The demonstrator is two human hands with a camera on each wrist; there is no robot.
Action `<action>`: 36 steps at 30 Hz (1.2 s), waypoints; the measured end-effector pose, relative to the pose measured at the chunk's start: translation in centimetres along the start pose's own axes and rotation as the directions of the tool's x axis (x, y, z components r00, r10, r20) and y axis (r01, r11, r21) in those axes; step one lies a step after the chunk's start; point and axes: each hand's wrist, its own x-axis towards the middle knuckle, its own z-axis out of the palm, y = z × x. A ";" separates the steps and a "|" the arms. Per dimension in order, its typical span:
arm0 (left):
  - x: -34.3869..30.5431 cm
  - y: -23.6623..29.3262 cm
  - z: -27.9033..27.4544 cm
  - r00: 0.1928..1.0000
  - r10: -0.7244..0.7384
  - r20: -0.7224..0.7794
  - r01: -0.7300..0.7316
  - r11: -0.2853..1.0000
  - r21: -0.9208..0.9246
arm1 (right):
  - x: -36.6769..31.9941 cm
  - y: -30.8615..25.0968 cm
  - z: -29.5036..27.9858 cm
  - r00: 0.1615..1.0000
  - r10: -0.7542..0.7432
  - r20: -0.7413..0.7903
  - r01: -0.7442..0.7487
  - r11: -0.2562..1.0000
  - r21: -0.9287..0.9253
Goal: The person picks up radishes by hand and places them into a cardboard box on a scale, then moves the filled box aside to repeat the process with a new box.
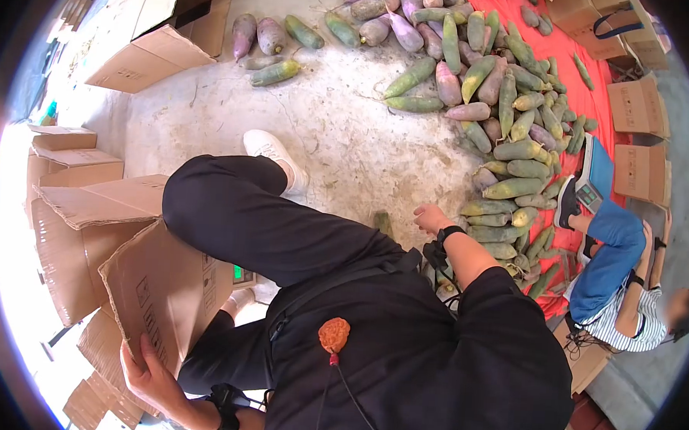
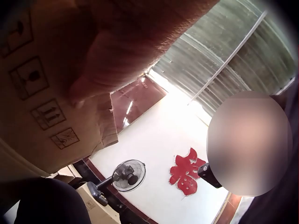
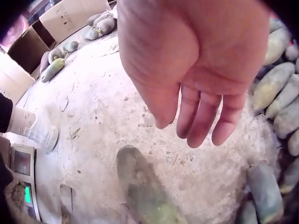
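Note:
At the lower left of the head view, my left hand [image 1: 153, 379] holds the edge of an upright cardboard box [image 1: 160, 291], thumb on the printed face. That thumb and the box's printed handling symbols [image 2: 46, 114] show in the left wrist view; the other fingers are mostly hidden. My right hand [image 1: 432, 218] hangs over the floor with loosely bent fingers and nothing in them. In the right wrist view, a long green radish [image 3: 145, 186] lies below the right hand [image 3: 196, 70]. More radishes [image 3: 275, 86] lie beside it.
A large pile of green and purple radishes [image 1: 509, 145] spreads over a red sheet [image 1: 552, 39]. An open carton [image 1: 145, 37] stands far left. A scale with a lit green display [image 1: 242, 273] is by my leg. Another person [image 1: 625, 304] sits at the right beside a blue-topped scale [image 1: 596, 172].

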 end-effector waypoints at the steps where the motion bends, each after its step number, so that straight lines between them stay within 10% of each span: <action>1: 0.1 -0.1 0.0 1.000 0.011 -0.015 -0.011 0.999 0.035 | 0.3 0.3 0.3 1.000 -0.011 -0.025 0.012 0.999 0.033; 13: 0.2 0.2 0.2 0.999 -0.011 -0.054 0.015 0.996 0.085 | 3.5 9.4 -4.5 0.969 -0.060 -0.240 0.002 0.972 -0.235; 18: 0.2 0.0 0.5 0.997 -0.018 -0.072 0.021 0.999 0.043 | 4.9 11.3 -1.9 0.997 -0.063 -0.052 0.029 0.873 -0.487; 20: 0.1 0.5 0.4 0.998 -0.013 -0.065 0.016 0.998 0.055 | 5.1 10.2 0.2 0.981 -0.193 0.015 0.147 0.695 -0.704; 23: 0.2 0.0 0.6 0.998 -0.021 -0.057 0.020 0.999 -0.025 | 4.6 6.7 2.4 0.966 -0.243 -0.086 0.185 0.886 -0.426; 31: 0.1 0.5 0.5 0.996 -0.028 -0.082 0.034 0.996 0.079 | 4.2 -4.6 4.3 0.926 -0.378 0.021 0.351 0.837 -0.419; 36: 0.0 0.3 0.5 0.993 -0.069 -0.093 0.077 0.994 0.083 | 4.4 -5.7 6.4 0.974 -0.198 0.114 0.228 0.821 -0.523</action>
